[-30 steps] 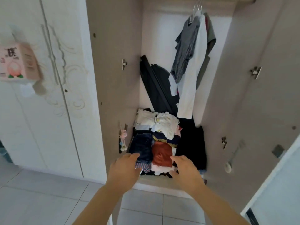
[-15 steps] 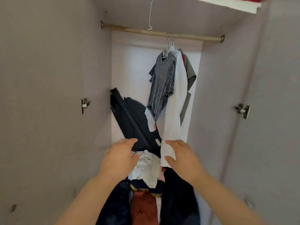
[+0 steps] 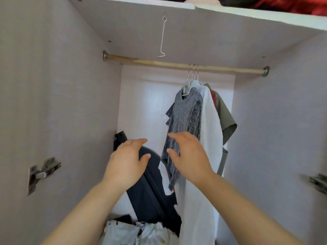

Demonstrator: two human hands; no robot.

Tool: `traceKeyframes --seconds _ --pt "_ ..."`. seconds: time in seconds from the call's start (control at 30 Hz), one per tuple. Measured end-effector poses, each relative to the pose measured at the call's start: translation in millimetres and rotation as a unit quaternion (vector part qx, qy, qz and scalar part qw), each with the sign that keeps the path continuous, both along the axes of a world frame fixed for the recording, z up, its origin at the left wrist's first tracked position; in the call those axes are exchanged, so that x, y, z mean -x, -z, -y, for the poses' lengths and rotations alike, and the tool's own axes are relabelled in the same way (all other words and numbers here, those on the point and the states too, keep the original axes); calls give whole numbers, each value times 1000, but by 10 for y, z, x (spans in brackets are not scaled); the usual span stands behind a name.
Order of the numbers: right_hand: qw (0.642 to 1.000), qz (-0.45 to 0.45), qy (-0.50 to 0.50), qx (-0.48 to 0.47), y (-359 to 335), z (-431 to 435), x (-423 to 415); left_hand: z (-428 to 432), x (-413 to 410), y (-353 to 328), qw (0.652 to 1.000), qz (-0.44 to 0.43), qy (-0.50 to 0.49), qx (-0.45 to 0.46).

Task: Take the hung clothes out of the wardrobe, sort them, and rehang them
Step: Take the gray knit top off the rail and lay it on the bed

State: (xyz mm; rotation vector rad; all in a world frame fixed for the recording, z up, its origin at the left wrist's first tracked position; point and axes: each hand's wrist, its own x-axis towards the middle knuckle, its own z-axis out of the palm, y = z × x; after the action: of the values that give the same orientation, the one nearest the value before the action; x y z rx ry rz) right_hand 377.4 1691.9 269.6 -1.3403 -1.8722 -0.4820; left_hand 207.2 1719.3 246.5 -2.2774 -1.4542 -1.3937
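The wardrobe [image 3: 62, 103] stood open, its pale side walls closing in on either side; a metal hinge [image 3: 42, 172] was fixed to the left wall and another hinge [image 3: 318, 183] showed, blurred, at the right wall. A wooden rail [image 3: 150, 62] ran from wall to wall beneath the top shelf [image 3: 247, 16]; a red item [image 3: 292, 5] lay on that shelf near its right end; a wire hook [image 3: 162, 38] hung from the shelf's underside, above the left half of the rail. The hung clothes were bunched toward the right end of the rail on wire hangers [image 3: 193, 73]: a grey patterned shirt [image 3: 185, 112] foremost, a white shirt [image 3: 210, 138] just beside it, an olive shirt [image 3: 227, 119] behind, with a strip of red cloth [image 3: 214, 99] between them. A dark bag [image 3: 150, 191] leaned tilted against the back wall near the left corner; folded clothes [image 3: 134, 232] lay piled at the bottom edge of the view.

Both arms reached up and forward into the wardrobe, backs of the hands toward the camera. The left hand [image 3: 125, 165] was raised in front of the bag, fingers loosely spread and holding nothing. The right hand [image 3: 191, 156] was raised in front of the lower part of the grey shirt, fingers relaxed and apart, gripping nothing; whether it touched the cloth could not be told.
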Motion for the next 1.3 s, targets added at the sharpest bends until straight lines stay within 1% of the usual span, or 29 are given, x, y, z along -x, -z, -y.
traceKeyframes --seconds 0.1,0.2,0.43,0.57,0.7,0.83,0.97,1.17,1.23,1.3 --pt "998 13 3 -66 -365 -370 21 -419 -74 -209 999 23 8 -44" --pt "992 40 49 -109 -713 -755 -25 -830 -148 -428 996 49 29 -72" --pt "976 41 150 -150 -1491 -1690 -273 -1737 -284 -977 985 83 67 -133" --pt "967 55 187 -164 -1646 -2074 -506 -2076 -364 -1097 981 88 87 -152" --pt "944 82 247 -204 -1639 -2294 -830 -2284 -434 -1072 980 67 93 -162" --pt "924 75 297 -228 -1652 -2450 -1125 -2414 -470 -1069 980 53 92 -167" --pt "927 65 290 -229 -1783 -2602 -1314 -2506 -502 -1121 982 43 71 -171" --pt "937 95 255 -218 -1940 -2762 -1506 -2574 -618 -1305 983 17 27 -180" --pt "947 70 223 -221 -1993 -2795 -1494 -2571 -664 -1407 982 14 16 -188" --pt "954 24 178 -240 -2062 -2810 -1425 -2551 -694 -1524 980 15 3 -200"
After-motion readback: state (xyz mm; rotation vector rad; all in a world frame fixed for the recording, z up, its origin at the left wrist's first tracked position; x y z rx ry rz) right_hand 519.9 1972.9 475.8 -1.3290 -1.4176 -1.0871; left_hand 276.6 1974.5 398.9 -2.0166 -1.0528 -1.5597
